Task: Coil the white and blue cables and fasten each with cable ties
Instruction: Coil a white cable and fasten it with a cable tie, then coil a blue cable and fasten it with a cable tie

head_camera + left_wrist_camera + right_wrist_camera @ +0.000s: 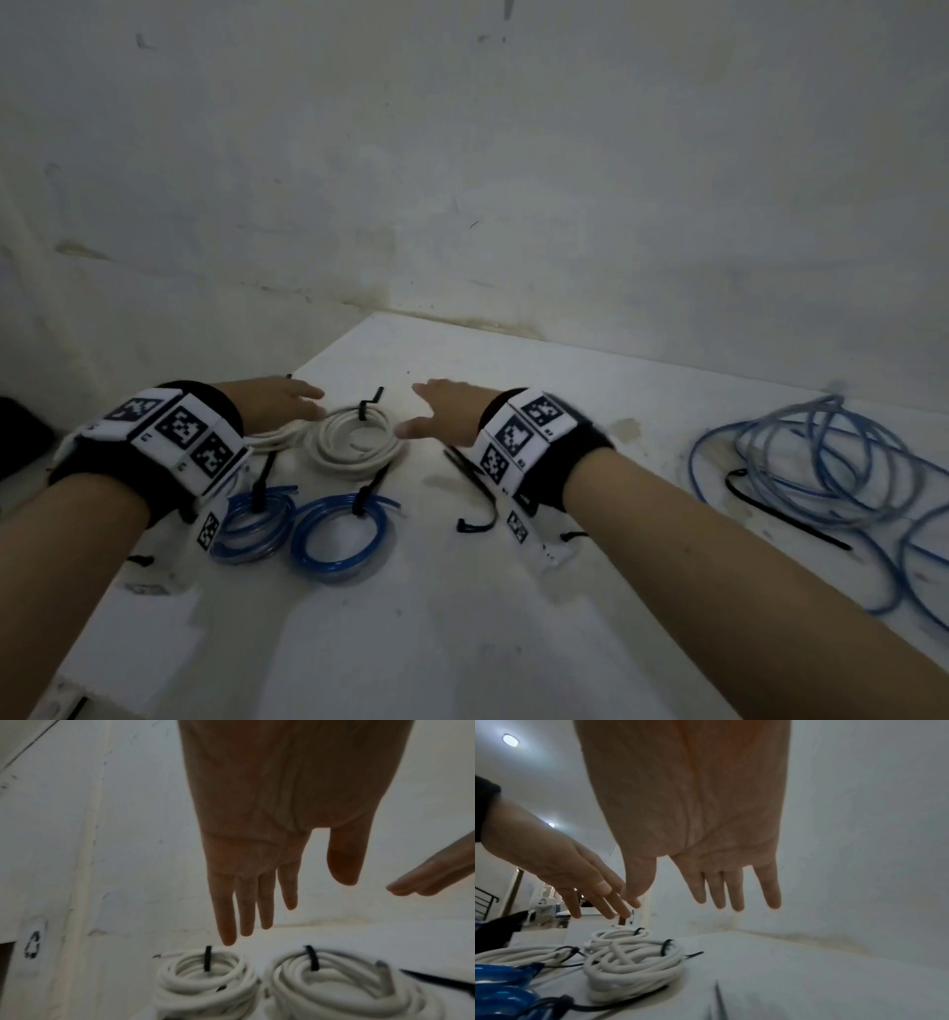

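Coiled white cables (354, 442) (331, 986) (634, 963) lie on the white table, each bound with a black cable tie (311, 958). Nearer me sit two tied blue coils (341, 534) (498, 990). An uncoiled blue cable (816, 473) sprawls at the right. My left hand (287, 401) (257, 902) hovers over the left white coil with fingers straight, holding nothing. Just right of the white coils, my right hand (441, 411) (721, 888) hovers flat and empty.
Loose black cable ties (475, 493) lie under my right wrist, and another (785, 519) lies by the loose blue cable. The white wall (462, 180) stands close behind the table. The table's left edge (128, 575) runs under my left forearm.
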